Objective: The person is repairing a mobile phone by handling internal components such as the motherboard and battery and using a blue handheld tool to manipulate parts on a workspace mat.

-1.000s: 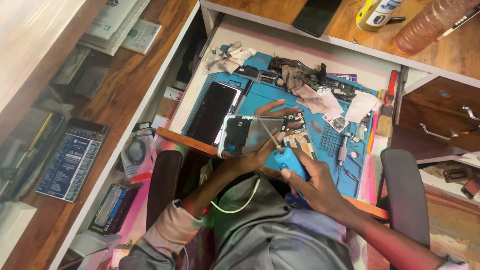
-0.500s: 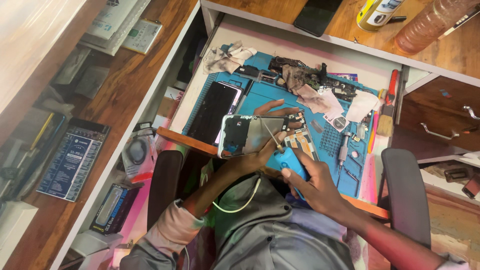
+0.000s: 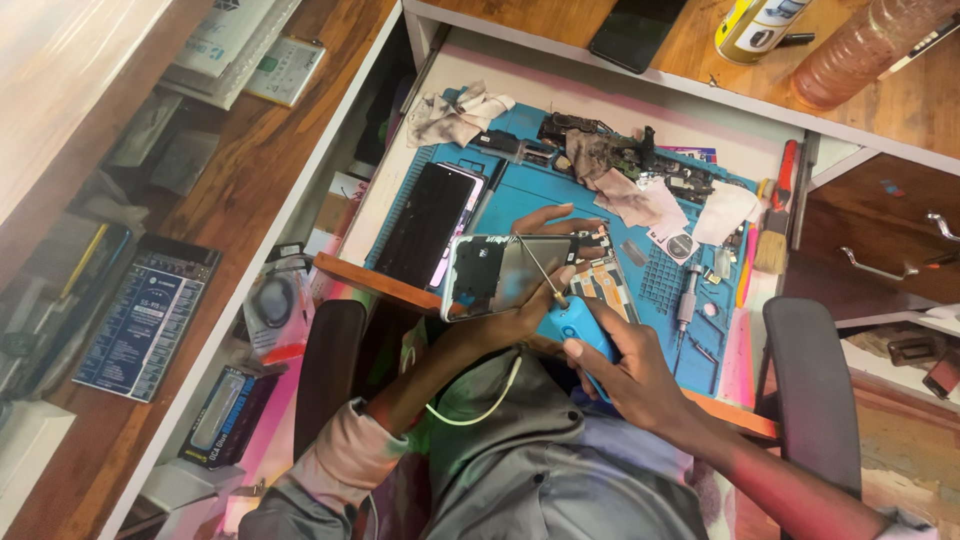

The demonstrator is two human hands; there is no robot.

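Note:
My left hand holds an opened phone body flat over the near edge of the blue work mat, fingers wrapped around its far side. My right hand grips a blue-handled screwdriver; its thin metal shaft slants up and left, with the tip resting on the phone's inner surface. A separate dark phone screen lies on the mat just left of the held phone.
Crumpled stained cloths, dark phone parts, small tools and a brush crowd the mat's far and right side. Above are a black phone, a yellow can and a bottle. Boxes line the left shelf.
The phone body has been lifted and brought closer in my left hand. The screwdriver tip stays on it; my right hand has barely shifted.

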